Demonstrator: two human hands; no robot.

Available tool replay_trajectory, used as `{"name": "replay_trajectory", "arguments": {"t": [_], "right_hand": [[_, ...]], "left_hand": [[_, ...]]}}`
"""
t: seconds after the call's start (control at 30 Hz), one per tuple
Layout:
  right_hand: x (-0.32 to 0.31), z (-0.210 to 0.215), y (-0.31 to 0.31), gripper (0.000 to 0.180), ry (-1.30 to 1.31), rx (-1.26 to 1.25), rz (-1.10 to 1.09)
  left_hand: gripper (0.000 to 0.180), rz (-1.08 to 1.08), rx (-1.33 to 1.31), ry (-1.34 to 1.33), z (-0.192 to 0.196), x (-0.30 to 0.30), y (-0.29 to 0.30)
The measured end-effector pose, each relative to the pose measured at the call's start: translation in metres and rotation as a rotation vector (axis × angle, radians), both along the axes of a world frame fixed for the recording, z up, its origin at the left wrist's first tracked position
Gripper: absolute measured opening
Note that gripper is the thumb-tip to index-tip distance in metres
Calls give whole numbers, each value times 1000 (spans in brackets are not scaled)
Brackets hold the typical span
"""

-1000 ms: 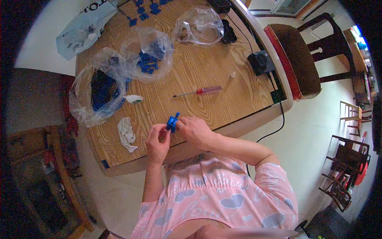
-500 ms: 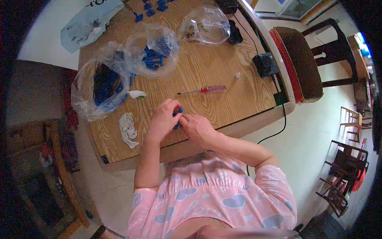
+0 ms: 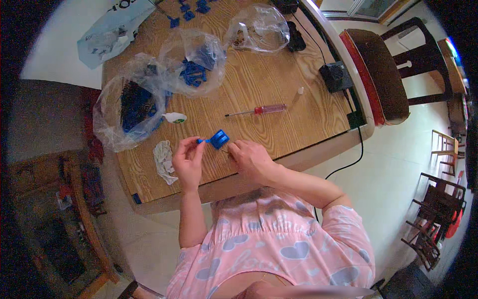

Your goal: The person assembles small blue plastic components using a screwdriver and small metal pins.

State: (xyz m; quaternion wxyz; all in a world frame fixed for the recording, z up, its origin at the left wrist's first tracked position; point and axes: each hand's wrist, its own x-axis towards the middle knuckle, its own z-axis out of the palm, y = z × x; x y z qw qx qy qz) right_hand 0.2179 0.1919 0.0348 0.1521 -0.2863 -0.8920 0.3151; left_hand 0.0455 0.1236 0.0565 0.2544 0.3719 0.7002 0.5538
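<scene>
Thumb and fingertips of my left hand [image 3: 188, 162] pinch a small blue plastic piece [image 3: 200, 141]. Close to its right is a larger blue plastic part [image 3: 219, 139], squarish with slots across it. My right hand [image 3: 251, 158] grips that part by its lower right edge, fingers closed and partly hidden. Whether the small piece is joined to the larger part, I cannot tell. Beyond both hands a screwdriver [image 3: 256, 110] with a clear red handle lies on the wood-grain table [image 3: 279, 134]. A small white bottle or tube [image 3: 175, 117] lies to the left of it.
Clear plastic bags hold dark bristly pieces [image 3: 133, 102], blue parts [image 3: 193, 72] and small brownish pieces [image 3: 247, 37]. A crumpled white cloth [image 3: 164, 162] lies by my left forearm. At the right edge sits a black box [image 3: 335, 76] with a cable. A chair [image 3: 381, 74] stands beyond.
My hands have drawn apart, the left moving left with the small blue piece. The larger blue part, earlier mostly hidden between my fingers, now shows. The whole view has shifted slightly.
</scene>
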Motion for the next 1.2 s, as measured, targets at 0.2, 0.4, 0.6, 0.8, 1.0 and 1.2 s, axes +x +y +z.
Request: {"name": "replay_trajectory", "arguments": {"t": [0.2, 0.4, 0.6, 0.8, 1.0, 1.2], "right_hand": [[-2, -4, -1, 21, 28, -54, -60], [-4, -2, 1, 21, -16, -66, -63], [-7, -8, 3, 18, -11, -62, -111], [-8, -7, 6, 17, -22, -71, -136], [-8, -7, 11, 15, 48, -61, -177], [-11, -13, 9, 16, 24, -26, -189]], "left_hand": [[16, -143, -176, 300, 4, 0, 11], [17, -131, -193, 241, 3, 4, 12], [15, -207, -110, 343, 8, 8, 16], [17, -225, -115, 237, -8, 1, 14], [15, -206, -184, 348, -4, 7, 16], [16, -164, -96, 504, -10, 13, 15]]}}
